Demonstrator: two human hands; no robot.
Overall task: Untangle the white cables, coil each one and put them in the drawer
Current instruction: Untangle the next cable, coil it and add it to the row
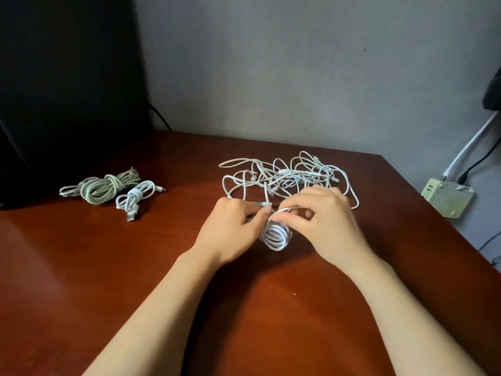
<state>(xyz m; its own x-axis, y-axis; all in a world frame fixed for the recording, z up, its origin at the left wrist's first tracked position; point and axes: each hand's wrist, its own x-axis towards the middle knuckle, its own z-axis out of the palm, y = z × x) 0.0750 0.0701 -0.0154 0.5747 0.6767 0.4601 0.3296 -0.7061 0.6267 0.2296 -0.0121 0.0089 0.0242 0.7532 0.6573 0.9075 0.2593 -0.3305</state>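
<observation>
Cable coils [276, 236] [104, 187] [135, 196] three, one tangle [287, 175], hands [230, 229] [325, 221] two

- A tangle of cables [292, 175] is seen on the table [108, 267], towards its far edge and right of centre.
- A coiled cable [276, 236] is held just in front of the tangle, pinched between the left hand [230, 229] and the right hand [325, 221].
- Two tied bundles are laid well apart to the left, the smaller bundle [135, 196] just right of the larger bundle [105, 185].
- A power adapter [444, 196] is seen beyond the table's right edge.
</observation>
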